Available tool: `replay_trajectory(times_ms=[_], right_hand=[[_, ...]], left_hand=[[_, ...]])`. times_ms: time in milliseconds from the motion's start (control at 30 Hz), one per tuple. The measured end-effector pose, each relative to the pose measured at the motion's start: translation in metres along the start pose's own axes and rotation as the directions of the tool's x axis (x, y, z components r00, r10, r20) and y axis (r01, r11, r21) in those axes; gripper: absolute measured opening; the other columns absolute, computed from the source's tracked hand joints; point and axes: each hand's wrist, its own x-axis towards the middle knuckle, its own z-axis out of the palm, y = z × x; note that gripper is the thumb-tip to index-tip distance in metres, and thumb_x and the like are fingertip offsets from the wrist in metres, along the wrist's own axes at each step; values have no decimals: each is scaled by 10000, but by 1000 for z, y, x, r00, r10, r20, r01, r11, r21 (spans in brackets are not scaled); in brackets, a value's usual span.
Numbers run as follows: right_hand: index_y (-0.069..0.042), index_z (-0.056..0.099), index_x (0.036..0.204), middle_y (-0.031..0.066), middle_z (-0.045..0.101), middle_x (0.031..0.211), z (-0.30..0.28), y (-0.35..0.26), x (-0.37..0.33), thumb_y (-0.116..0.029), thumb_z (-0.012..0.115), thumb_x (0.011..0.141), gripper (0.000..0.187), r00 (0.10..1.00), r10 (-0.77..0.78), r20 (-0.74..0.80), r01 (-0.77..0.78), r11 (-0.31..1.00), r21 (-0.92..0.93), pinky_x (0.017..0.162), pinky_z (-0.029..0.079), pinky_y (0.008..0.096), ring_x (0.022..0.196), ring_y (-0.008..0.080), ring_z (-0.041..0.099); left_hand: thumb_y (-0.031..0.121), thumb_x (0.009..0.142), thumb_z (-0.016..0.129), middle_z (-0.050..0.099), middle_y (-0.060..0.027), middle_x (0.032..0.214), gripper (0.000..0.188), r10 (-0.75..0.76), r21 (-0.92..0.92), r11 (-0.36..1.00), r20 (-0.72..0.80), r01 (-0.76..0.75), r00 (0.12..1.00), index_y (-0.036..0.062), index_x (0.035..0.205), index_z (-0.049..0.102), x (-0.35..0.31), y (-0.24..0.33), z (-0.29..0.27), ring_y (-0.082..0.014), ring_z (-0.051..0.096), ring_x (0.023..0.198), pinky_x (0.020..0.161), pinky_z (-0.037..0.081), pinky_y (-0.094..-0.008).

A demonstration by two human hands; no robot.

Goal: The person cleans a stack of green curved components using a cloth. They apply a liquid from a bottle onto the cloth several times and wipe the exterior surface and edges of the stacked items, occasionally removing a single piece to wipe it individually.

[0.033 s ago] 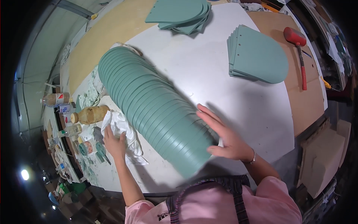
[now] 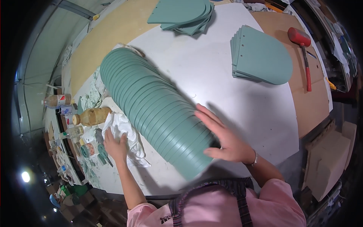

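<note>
A long row of green, round-ended flat panels (image 2: 151, 109) lies packed face to face on the white table sheet, running from far left to near middle. My right hand (image 2: 227, 138) is spread along the near right side of this row, fingers stretched and thumb apart; nothing is in it, and its fingertips lie over the panels' edges. To the left of the row, my left hand (image 2: 115, 145) has its fingers and thumb around part of a crumpled white cloth (image 2: 132, 142). The exact hold of those fingertips is partly hidden.
More green panels stand stacked at the far middle (image 2: 181, 13) and far right (image 2: 262, 55). A red mallet (image 2: 302, 49) rests on brown cardboard (image 2: 308, 109). On the left are a bottle of yellowish liquid (image 2: 92, 116), a brown-filled bottle (image 2: 58, 100) and smaller containers.
My right hand has shifted slightly left, closer onto the row of panels. My left hand and the cloth have barely moved.
</note>
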Motion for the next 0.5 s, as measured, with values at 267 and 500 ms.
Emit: replay_trajectory(times_ms=[267,500], right_hand=[[63,218,1556,303,149,1626,18,-6,47,-460,731,870,1004,989,-147,-19,138,960,-245,1226,206,459,1513,435,194],[62,218,1556,305,163,1622,21,-4,53,-487,717,872,1010,991,-132,24,133,935,-328,1220,222,476,1500,448,214]], left_hand=[[262,868,760,693,-192,1164,551,-369,-197,902,115,385,922,1,1325,598,-2,-8,-10,-339,661,1069,931,498,-436],[41,934,675,701,-88,1016,175,-70,-753,651,-187,-97,980,-34,1092,691,15,70,-110,-172,631,954,893,474,-296]])
